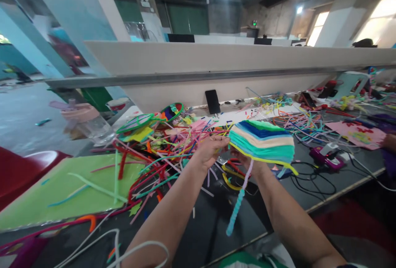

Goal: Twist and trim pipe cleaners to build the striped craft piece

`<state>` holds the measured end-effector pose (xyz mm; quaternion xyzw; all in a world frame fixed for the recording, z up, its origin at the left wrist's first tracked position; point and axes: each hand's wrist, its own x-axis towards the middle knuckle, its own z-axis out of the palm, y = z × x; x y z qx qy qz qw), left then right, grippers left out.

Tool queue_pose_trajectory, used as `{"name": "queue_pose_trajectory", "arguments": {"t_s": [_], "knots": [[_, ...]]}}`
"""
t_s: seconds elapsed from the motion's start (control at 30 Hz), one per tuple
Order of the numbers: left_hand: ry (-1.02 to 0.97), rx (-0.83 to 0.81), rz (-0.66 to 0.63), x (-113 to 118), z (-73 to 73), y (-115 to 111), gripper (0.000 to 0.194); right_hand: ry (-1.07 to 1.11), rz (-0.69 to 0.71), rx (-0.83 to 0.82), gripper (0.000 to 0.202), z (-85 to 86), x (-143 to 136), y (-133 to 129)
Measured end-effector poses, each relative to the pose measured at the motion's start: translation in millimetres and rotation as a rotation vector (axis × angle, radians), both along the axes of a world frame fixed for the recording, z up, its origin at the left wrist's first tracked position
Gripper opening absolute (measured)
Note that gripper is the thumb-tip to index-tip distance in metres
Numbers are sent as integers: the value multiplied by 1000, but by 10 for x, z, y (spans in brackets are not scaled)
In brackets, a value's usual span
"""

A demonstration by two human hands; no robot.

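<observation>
A striped pipe-cleaner piece (262,142), shaped like a fan or small umbrella, is held above the dark table. Its bands run green, dark blue, cream and turquoise, with a yellow strip along the lower edge. A stem (236,210), lilac above and coiled turquoise below, hangs from its underside. My left hand (213,148) pinches the piece at its left corner. Behind and below it, my right hand (244,161) holds the underside near the stem; most of those fingers are hidden. Yellow and red pipe cleaners (232,179) lie on the table beneath.
Loose pipe cleaners (154,164) heap to the left, beside a green sheet (62,185). A phone (212,101) leans against the white partition (185,90). On the right are a purple power strip (328,158), black cables (312,181) and a pink sheet (355,134). A clear bottle (93,123) stands far left.
</observation>
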<state>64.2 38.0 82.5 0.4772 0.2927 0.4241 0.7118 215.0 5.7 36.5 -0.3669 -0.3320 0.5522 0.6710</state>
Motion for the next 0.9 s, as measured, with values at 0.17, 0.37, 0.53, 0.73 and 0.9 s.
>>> {"name": "queue_pose_trajectory", "arguments": {"t_s": [0.17, 0.37, 0.53, 0.73, 0.9], "knots": [[-154, -74, 49, 169, -144, -36, 18, 42, 191, 223, 41, -48, 53, 60], [-206, -103, 130, 251, -258, -42, 16, 54, 154, 260, 34, 9, 90, 50], [-192, -74, 173, 169, -269, 53, 17, 111, 103, 172, 23, -6, 157, 117], [-214, -12, 421, 27, -272, 234, 23, 184, 202, 167, 22, -110, 275, 184], [-247, 59, 600, 22, -427, 359, 27, 259, 364, 213, 46, -100, 288, 151]]}}
